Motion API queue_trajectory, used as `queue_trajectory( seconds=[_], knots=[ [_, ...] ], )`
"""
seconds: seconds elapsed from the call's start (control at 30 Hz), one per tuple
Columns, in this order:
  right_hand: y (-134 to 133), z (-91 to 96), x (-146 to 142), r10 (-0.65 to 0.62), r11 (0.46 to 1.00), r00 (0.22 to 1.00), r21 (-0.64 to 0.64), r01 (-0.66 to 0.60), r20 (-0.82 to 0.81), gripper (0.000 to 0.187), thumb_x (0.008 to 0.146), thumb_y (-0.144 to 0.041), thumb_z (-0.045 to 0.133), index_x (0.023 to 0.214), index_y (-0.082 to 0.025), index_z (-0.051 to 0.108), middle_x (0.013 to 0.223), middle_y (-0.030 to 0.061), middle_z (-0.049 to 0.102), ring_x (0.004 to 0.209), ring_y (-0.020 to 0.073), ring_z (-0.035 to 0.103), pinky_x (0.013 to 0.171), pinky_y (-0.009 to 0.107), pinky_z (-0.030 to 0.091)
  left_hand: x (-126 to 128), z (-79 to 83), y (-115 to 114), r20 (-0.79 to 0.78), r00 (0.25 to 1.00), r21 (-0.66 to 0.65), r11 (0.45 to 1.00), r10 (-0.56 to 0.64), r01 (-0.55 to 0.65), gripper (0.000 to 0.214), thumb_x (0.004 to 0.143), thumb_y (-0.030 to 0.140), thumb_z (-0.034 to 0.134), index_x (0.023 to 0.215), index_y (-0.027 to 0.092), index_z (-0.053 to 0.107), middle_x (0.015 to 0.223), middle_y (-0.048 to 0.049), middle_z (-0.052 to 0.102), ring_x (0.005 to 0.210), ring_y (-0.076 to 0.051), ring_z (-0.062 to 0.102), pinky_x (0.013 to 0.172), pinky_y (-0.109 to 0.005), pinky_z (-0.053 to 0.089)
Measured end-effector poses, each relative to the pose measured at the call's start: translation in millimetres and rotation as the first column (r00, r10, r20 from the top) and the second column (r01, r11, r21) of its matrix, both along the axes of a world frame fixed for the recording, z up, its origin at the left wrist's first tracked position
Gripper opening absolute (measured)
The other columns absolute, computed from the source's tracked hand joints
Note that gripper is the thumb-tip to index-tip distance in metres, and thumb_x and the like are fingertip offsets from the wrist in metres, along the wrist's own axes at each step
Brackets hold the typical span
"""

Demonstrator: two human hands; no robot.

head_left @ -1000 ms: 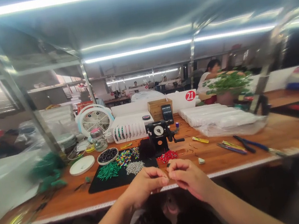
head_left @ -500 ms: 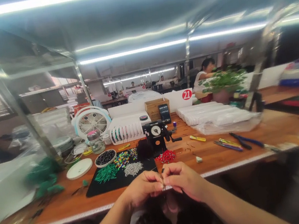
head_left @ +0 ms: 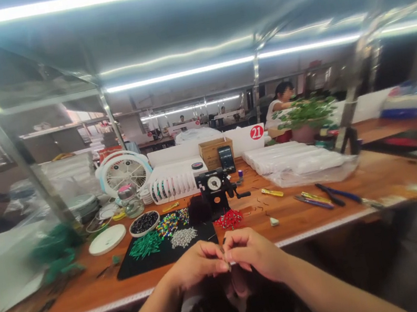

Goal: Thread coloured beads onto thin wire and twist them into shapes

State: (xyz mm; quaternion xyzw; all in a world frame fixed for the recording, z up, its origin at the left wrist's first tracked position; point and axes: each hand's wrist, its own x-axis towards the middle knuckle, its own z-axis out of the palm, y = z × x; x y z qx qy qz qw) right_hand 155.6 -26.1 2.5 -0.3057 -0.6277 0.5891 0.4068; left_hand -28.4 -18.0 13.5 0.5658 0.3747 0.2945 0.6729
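Your left hand (head_left: 197, 265) and right hand (head_left: 253, 254) pinch closed, fingertips nearly touching on a tiny thin strand (head_left: 224, 249), perhaps wire; the view is poor. They hover over the front edge of the orange wooden workbench (head_left: 302, 217). A black rectangular mat (head_left: 127, 271) lies just beyond your left hand, a heap of red beads (head_left: 229, 220) ahead. Open bench runs right. A white card (head_left: 244, 140) bears a red "21".
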Motion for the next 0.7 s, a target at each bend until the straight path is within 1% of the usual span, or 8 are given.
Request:
queue_trajectory(
  seconds=[0.1, 0.2, 0.27, 0.37, 0.43, 0.53, 0.63, 0.7],
  knots=[
    [-2, 5.2, 2, 0.013, 0.999, 0.993, 0.043, -0.018, 0.116, 0.011, 0.075, -0.026, 0.059, 0.073, -0.015, 0.057, 0.053, -0.0054, 0.051, 0.040, 0.0043, 0.040, 0.039, 0.015, 0.027, -2, 4.3, -1, -0.065, 0.998, 0.017, 1.000, -0.020, 0.021, 0.024, 0.054, 0.028, 0.083, 0.065, 0.011, 0.072, 0.056, -0.0015, 0.062, 0.050, -0.008, 0.046, 0.051, -0.021, 0.029],
    [-5, 4.5, 3, -0.050, 0.993, 0.981, 0.114, 0.030, 0.186, 0.013, 0.080, -0.029, 0.055, 0.076, -0.016, 0.054, 0.059, -0.0039, 0.056, 0.040, 0.0048, 0.043, 0.037, 0.015, 0.029, -3, 7.8, -2, -0.107, 0.992, 0.056, 0.996, -0.060, 0.067, 0.023, 0.058, 0.030, 0.081, 0.069, 0.013, 0.072, 0.063, -0.0024, 0.065, 0.056, -0.010, 0.050, 0.057, -0.022, 0.035],
    [-7, 1.2, 1, -0.093, 0.989, 0.976, 0.133, 0.068, 0.196, 0.014, 0.082, -0.029, 0.052, 0.076, -0.016, 0.052, 0.059, -0.0037, 0.056, 0.039, 0.0048, 0.043, 0.036, 0.015, 0.030, -2, 9.3, -4, -0.131, 0.989, 0.073, 0.994, -0.070, 0.080, 0.023, 0.059, 0.031, 0.079, 0.071, 0.012, 0.072, 0.067, -0.0033, 0.066, 0.060, -0.012, 0.053, 0.061, -0.023, 0.037],
    [-8, -4.0, -1, -0.102, 0.991, 0.978, 0.101, 0.085, 0.184, 0.013, 0.083, -0.028, 0.050, 0.077, -0.017, 0.048, 0.054, -0.0054, 0.054, 0.036, 0.0053, 0.042, 0.034, 0.015, 0.029, 1, 10.0, -6, -0.164, 0.985, 0.069, 0.996, -0.049, 0.061, 0.026, 0.059, 0.033, 0.079, 0.071, 0.011, 0.072, 0.065, -0.0034, 0.065, 0.060, -0.013, 0.053, 0.062, -0.025, 0.039],
    [-9, -5.6, -3, -0.101, 0.993, 0.984, 0.074, 0.091, 0.149, 0.011, 0.082, -0.027, 0.051, 0.078, -0.018, 0.047, 0.052, -0.0069, 0.052, 0.035, 0.0053, 0.041, 0.033, 0.015, 0.029, 2, 9.4, -8, -0.160, 0.986, 0.060, 0.997, -0.038, 0.048, 0.027, 0.058, 0.033, 0.079, 0.071, 0.011, 0.072, 0.063, -0.0032, 0.065, 0.058, -0.013, 0.053, 0.061, -0.025, 0.039],
    [-9, -4.4, -3, -0.081, 0.995, 0.993, 0.068, 0.076, 0.083, 0.010, 0.081, -0.024, 0.053, 0.087, -0.017, 0.049, 0.056, -0.0071, 0.052, 0.038, 0.0046, 0.042, 0.036, 0.014, 0.032, 3, 8.4, -10, -0.126, 0.992, 0.053, 0.998, -0.025, 0.032, 0.027, 0.056, 0.033, 0.080, 0.069, 0.010, 0.071, 0.061, -0.0028, 0.064, 0.055, -0.012, 0.052, 0.060, -0.025, 0.039],
    [-11, -1.6, -3, -0.040, 0.998, 0.992, 0.055, 0.034, 0.118, 0.016, 0.082, -0.026, 0.052, 0.094, -0.016, 0.054, 0.056, -0.0066, 0.050, 0.038, 0.0048, 0.042, 0.036, 0.014, 0.032, 4, 9.7, -13, -0.089, 0.995, 0.021, 0.999, -0.040, 0.042, 0.026, 0.056, 0.032, 0.081, 0.068, 0.011, 0.071, 0.061, -0.0026, 0.065, 0.055, -0.013, 0.055, 0.060, -0.026, 0.041],
    [-12, 0.1, -2, -0.031, 0.999, 0.987, 0.032, 0.026, 0.157, 0.014, 0.082, -0.025, 0.051, 0.091, -0.016, 0.057, 0.053, -0.0068, 0.048, 0.036, 0.0050, 0.041, 0.035, 0.015, 0.030, 6, 11.7, -15, -0.077, 0.994, -0.010, 0.997, -0.078, 0.077, 0.027, 0.057, 0.032, 0.080, 0.073, 0.011, 0.072, 0.063, -0.0031, 0.065, 0.056, -0.015, 0.057, 0.062, -0.027, 0.043]
  ],
)
